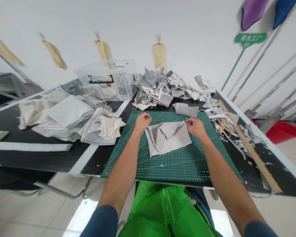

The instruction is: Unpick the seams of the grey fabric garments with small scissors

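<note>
A light grey piece of cloth (175,141) lies on the green cutting mat (148,169), with a raised fold along its upper side. My left hand (143,122) is closed at the cloth's upper left corner, thumb and fingers pinched together. At the upper right corner, my right hand (196,127) pinches the edge between thumb and fingers. The cloth's lower edge rests on the mat. Just beyond it, near the mat's far edge, is a smaller folded grey cloth (186,109).
Stacks of folded cloth (69,112) lie on the left beside a clear plastic box (108,80). A heap of grey and cream cloth (153,87) is at the back. Along the right are a wooden ruler (251,148), scissors (220,131) and fabric scraps. A red bucket (283,131) stands beyond the table.
</note>
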The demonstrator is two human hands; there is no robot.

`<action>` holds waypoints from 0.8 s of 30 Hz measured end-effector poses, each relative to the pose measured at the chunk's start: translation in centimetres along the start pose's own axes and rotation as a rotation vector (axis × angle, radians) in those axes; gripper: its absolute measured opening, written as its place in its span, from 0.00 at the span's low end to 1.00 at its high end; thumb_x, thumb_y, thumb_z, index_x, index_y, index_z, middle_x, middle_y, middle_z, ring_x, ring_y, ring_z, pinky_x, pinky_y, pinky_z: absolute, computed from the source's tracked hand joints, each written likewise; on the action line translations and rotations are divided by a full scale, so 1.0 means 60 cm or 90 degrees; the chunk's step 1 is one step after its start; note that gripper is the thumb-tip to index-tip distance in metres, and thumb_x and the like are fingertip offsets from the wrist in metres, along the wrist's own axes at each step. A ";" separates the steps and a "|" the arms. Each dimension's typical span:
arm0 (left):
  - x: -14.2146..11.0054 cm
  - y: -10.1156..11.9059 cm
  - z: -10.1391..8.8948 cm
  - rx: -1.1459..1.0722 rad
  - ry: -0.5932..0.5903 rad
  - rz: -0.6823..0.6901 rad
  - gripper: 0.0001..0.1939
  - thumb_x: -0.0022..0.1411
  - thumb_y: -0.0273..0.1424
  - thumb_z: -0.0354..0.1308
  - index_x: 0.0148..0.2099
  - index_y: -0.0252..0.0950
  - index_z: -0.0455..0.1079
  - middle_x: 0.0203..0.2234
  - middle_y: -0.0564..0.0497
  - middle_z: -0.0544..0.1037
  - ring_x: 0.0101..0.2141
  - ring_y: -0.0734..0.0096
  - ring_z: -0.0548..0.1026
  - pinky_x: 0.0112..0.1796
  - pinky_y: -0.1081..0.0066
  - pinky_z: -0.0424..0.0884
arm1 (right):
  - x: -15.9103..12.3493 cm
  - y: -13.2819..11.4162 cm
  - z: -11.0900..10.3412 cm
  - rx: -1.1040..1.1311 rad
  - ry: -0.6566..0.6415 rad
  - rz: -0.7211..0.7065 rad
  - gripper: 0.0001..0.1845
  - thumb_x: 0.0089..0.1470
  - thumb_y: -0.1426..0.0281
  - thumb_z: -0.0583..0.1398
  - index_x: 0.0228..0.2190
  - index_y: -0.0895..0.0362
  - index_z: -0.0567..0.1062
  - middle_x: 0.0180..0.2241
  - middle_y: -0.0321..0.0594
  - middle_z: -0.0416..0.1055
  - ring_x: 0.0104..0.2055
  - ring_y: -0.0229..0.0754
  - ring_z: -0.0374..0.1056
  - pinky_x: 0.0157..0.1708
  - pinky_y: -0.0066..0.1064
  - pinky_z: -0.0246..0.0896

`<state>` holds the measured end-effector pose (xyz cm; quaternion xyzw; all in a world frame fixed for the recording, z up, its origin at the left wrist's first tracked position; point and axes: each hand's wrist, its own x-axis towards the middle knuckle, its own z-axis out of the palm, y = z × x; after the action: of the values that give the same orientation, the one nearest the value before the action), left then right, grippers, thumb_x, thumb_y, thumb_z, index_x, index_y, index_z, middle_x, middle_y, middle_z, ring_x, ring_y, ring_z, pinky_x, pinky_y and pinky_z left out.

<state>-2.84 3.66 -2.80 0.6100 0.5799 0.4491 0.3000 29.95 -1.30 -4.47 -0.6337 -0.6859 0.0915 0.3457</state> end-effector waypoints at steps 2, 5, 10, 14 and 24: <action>-0.007 0.013 0.002 0.049 -0.061 0.092 0.10 0.52 0.29 0.57 0.36 0.34 0.76 0.32 0.48 0.80 0.36 0.67 0.76 0.41 0.68 0.70 | -0.005 -0.010 0.002 0.014 -0.124 -0.080 0.10 0.55 0.67 0.61 0.36 0.55 0.82 0.32 0.40 0.79 0.34 0.43 0.71 0.39 0.32 0.64; -0.033 0.037 0.019 0.108 -0.273 0.242 0.17 0.53 0.29 0.59 0.45 0.36 0.78 0.42 0.46 0.81 0.42 0.64 0.76 0.45 0.66 0.71 | -0.017 -0.029 0.017 0.001 -0.244 -0.147 0.16 0.52 0.69 0.64 0.44 0.54 0.82 0.34 0.39 0.79 0.34 0.43 0.72 0.40 0.31 0.63; -0.072 0.052 0.074 0.317 -0.365 0.370 0.18 0.54 0.28 0.61 0.48 0.42 0.78 0.48 0.47 0.80 0.52 0.59 0.73 0.56 0.62 0.65 | -0.024 -0.038 0.046 -0.046 -0.223 -0.099 0.21 0.53 0.71 0.65 0.50 0.58 0.78 0.34 0.41 0.79 0.34 0.43 0.72 0.39 0.31 0.62; -0.064 0.046 0.092 0.251 -0.190 0.222 0.10 0.66 0.31 0.51 0.42 0.37 0.74 0.36 0.46 0.80 0.40 0.64 0.75 0.46 0.66 0.68 | -0.015 -0.030 0.047 -0.048 -0.191 -0.031 0.06 0.59 0.69 0.61 0.36 0.57 0.77 0.31 0.42 0.78 0.34 0.43 0.73 0.37 0.31 0.61; -0.046 0.037 0.101 0.018 -0.113 0.058 0.17 0.69 0.35 0.46 0.27 0.37 0.60 0.25 0.54 0.69 0.30 0.71 0.66 0.33 0.72 0.60 | -0.026 -0.056 0.065 0.265 -0.137 -0.088 0.24 0.52 0.62 0.66 0.48 0.54 0.69 0.42 0.41 0.78 0.30 0.37 0.68 0.35 0.32 0.66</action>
<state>3.80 1.55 -3.91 0.6773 0.5290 0.3985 0.3205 24.88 -2.15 -6.08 -0.4869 -0.7268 0.2741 0.3994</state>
